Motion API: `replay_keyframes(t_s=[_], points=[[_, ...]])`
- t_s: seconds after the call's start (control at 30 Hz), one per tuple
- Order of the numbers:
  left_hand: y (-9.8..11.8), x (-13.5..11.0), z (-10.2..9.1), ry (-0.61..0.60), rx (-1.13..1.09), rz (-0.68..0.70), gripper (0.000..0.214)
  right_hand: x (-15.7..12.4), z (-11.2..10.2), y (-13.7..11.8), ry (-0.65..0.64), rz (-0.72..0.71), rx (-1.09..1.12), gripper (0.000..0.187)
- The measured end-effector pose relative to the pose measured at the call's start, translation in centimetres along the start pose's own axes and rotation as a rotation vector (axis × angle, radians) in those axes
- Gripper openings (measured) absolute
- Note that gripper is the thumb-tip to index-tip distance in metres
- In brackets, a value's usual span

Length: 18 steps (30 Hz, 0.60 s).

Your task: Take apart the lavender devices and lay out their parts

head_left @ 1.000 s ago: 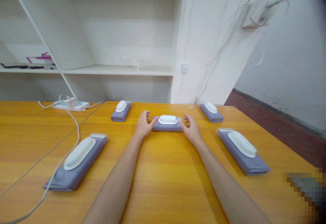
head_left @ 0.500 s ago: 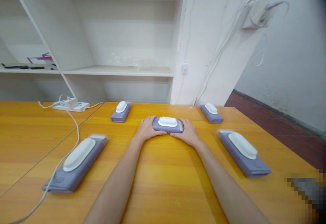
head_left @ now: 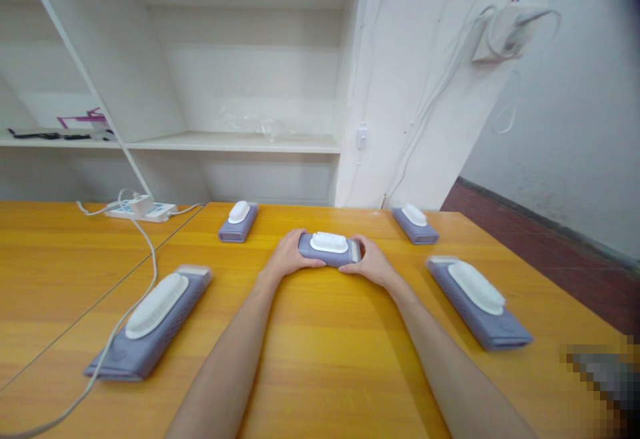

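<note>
A purple-grey flat box with a white oval piece on its top lies crosswise on the table. My left hand is wrapped round its left end, thumb along the near side. Around the right end curves my right hand, its thumb and fingertips at the box's edges and a small gap by the palm. Alike boxes lie about: a far-left box, a far-right box, a near-left box and a near-right box, each with a white oval piece on top.
A white cable runs from a power strip across the near-left box. Behind the wooden table stands a white shelf unit with clear plastic on it. A blurred-out dark thing is at the right edge.
My right hand has loosened slightly at the box's right end, so a gap now shows by the palm. My left hand keeps its hold. The view has tilted up a little.
</note>
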<state>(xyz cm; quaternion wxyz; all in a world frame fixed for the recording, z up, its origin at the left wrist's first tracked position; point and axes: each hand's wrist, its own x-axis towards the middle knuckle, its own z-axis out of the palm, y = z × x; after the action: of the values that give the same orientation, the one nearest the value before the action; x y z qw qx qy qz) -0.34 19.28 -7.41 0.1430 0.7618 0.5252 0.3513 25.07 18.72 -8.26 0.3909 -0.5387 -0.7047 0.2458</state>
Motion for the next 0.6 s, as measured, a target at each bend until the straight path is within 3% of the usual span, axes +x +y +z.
replay_keyframes(t_s=[0.1,0.27,0.47,0.53,0.6], points=[[0.0,0.1,0.0,0.000,-0.017,-0.014,0.086,0.0,0.1,-0.1,0.018,0.038,-0.030,0.078],[0.1,0.1,0.0,0.010,-0.060,-0.044,0.086,0.2,-0.7,-0.4,-0.127,0.106,0.135,0.076],[0.7,0.1,0.1,-0.017,-0.123,-0.068,0.080,0.4,-1.7,-0.7,-0.190,0.087,0.239,0.076],[0.6,0.2,-0.1,-0.007,-0.140,-0.078,0.079,0.5,-1.6,-0.6,-0.175,0.070,0.230,0.078],[0.3,0.2,-0.3,0.044,-0.152,-0.115,0.079,0.6,-1.3,-0.3,-0.074,0.078,0.158,0.075]])
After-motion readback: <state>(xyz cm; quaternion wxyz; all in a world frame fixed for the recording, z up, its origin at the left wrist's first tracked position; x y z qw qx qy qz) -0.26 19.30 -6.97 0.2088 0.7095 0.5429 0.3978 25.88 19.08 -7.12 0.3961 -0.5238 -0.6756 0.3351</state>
